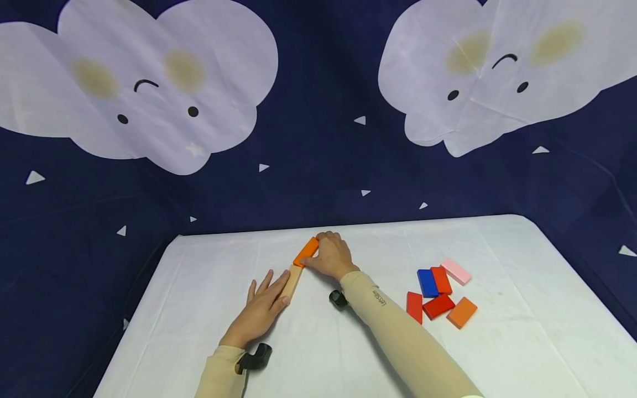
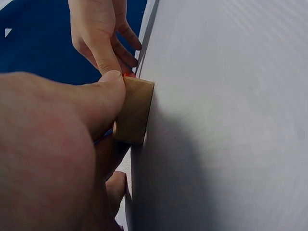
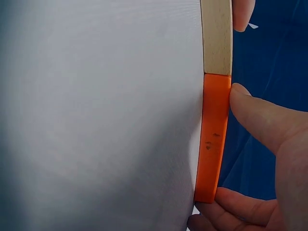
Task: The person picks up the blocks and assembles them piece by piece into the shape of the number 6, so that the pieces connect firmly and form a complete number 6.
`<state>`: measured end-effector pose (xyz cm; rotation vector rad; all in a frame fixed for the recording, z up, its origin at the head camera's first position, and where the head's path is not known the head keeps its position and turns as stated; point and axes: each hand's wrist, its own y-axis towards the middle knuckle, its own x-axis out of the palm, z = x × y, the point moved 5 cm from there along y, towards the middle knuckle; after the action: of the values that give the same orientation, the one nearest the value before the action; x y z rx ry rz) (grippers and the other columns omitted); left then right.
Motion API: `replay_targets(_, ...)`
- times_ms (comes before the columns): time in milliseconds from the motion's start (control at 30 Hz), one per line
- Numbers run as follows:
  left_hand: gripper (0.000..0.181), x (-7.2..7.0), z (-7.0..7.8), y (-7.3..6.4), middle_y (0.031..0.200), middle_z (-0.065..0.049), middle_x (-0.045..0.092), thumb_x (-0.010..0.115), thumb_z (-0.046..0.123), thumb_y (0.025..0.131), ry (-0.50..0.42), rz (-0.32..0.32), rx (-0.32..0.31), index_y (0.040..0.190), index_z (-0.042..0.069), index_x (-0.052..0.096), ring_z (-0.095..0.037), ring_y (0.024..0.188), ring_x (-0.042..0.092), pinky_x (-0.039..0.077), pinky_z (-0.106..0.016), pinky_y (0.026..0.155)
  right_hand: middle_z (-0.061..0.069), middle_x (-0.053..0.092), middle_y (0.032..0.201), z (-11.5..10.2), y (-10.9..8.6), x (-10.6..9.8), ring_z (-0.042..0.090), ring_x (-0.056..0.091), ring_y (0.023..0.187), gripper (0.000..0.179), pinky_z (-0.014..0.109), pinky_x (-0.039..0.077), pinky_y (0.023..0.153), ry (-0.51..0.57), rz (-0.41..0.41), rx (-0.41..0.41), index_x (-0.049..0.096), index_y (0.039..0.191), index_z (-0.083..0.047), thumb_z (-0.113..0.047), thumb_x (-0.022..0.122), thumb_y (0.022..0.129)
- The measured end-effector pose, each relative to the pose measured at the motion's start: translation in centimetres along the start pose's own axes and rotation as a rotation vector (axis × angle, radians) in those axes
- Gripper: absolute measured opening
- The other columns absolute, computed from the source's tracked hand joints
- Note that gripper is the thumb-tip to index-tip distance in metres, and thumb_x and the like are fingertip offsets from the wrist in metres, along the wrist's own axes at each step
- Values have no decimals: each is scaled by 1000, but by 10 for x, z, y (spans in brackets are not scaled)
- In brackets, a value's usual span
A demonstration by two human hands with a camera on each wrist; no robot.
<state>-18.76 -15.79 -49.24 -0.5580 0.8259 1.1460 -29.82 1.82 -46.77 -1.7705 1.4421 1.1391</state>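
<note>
On the white table, a plain wooden block (image 1: 295, 283) and an orange block (image 1: 304, 252) lie end to end, at a slight angle to each other. My left hand (image 1: 257, 312) rests its thumb and index finger on the wooden block, the other fingers spread out straight beside it. The block's near end face (image 2: 134, 113) shows under the thumb in the left wrist view. My right hand (image 1: 332, 256) holds the orange block (image 3: 214, 137), thumb by the joint and curled fingers at its far end. In the right wrist view the two ends meet.
To the right lies a loose group of blocks: a blue block (image 1: 427, 283), a pink block (image 1: 456, 271), an orange-brown block (image 1: 462, 313) and several red ones, including a dark red block (image 1: 439, 306). Behind the table (image 1: 497, 243) hangs a navy cloth (image 1: 323, 138) with clouds.
</note>
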Motion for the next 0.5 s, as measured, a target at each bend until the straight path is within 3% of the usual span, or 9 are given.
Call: replay_targets(500,58,0,1,0,157,-12,40,51,31,106,-5,20,-2,157,8,35,-40,152,16,-2,-67,117,17,62,131,1,1,0,31,57,116,77,42,48,101,-4,-2,9,61,133,2,-48,84,79)
